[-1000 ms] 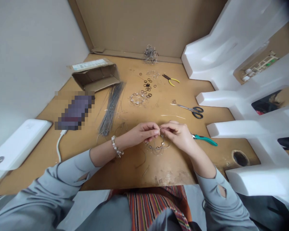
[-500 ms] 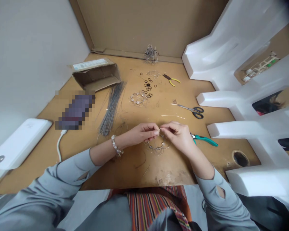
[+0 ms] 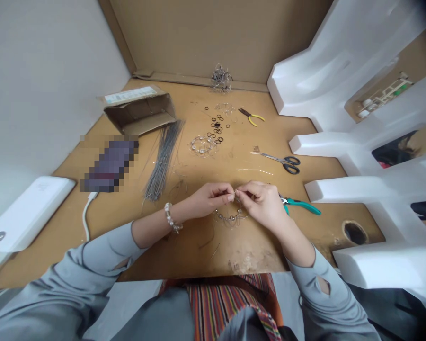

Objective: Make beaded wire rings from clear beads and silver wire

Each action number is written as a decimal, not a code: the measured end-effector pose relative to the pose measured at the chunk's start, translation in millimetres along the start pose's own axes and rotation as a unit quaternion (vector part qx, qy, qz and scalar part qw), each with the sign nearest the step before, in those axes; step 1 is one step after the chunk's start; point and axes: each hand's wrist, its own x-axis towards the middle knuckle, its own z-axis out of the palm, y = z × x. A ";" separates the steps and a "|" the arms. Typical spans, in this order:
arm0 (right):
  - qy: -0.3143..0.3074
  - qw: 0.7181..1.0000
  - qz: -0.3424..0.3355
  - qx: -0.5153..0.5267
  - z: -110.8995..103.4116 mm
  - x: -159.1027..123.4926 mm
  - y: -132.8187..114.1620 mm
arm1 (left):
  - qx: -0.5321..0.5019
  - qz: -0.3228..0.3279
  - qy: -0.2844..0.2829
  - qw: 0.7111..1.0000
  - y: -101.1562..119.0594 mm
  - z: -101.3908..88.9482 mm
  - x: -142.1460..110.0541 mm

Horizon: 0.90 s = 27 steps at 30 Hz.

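My left hand (image 3: 213,198) and my right hand (image 3: 262,201) meet fingertip to fingertip over the table, each closed in a pinch. Between them they hold a beaded wire ring (image 3: 232,218), which hangs below the fingertips with clear and dark beads and loose thin wire ends. The exact spot where the fingers grip the wire is partly hidden. Just beyond the right hand lie green-handled pliers (image 3: 303,206), their jaws partly behind that hand. A second beaded wire ring (image 3: 202,146) rests on the table farther back.
Left of centre lies a bundle of grey wires (image 3: 163,163), in front of an open cardboard box (image 3: 140,113). Dark small rings (image 3: 216,130), yellow-handled pliers (image 3: 251,116) and scissors (image 3: 286,162) lie farther back. A white power bank (image 3: 31,208) is at left; white moulded foam (image 3: 344,189) borders the right.
My fingertips have shifted slightly at the wire, and the right hand has turned a little. The ring still hangs between both hands. Otherwise the view has barely shifted.
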 end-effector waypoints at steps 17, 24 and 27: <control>-0.125 0.912 0.196 0.337 -10.8 6.6 15.7 | 0.152 0.015 0.069 0.986 -1.3 -9.3 1.0; -0.110 0.917 0.206 0.322 -7.2 7.0 17.2 | 0.332 -0.081 0.093 0.935 -4.3 -21.9 0.2; -0.101 0.920 0.201 0.320 -3.4 6.8 17.5 | 0.338 -0.078 0.070 0.935 -6.0 -17.0 1.4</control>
